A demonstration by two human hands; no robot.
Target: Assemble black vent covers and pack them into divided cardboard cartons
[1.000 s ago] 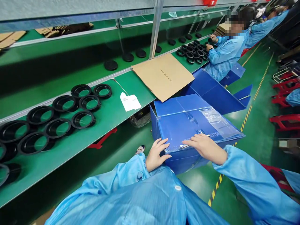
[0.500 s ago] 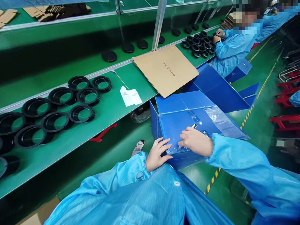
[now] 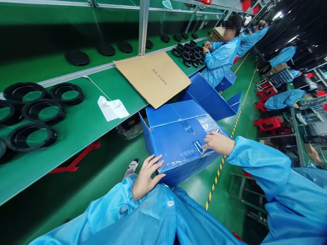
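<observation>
A blue corrugated plastic box (image 3: pixel 176 143) stands on the floor against my knees, its top covered with clear plastic film (image 3: pixel 204 123). My left hand (image 3: pixel 146 175) rests on the box's near lower corner with its fingers spread. My right hand (image 3: pixel 218 143) lies on the box's right top edge with its fingers curled onto the film. A small pale sliver shows just beyond its knuckles, and I cannot make out what it is.
A green workbench (image 3: pixel 84 126) on the left carries several black rings (image 3: pixel 43 110), a white paper (image 3: pixel 112 108) and a cardboard sheet (image 3: pixel 153 76). A second open blue box (image 3: pixel 206 95) stands behind. A co-worker (image 3: pixel 219 58) sits further along. Red stools (image 3: pixel 268 123) stand at the right.
My right hand slid from the box's near edge up to its right top edge. My left hand stayed at the near corner. My view swung to the right.
</observation>
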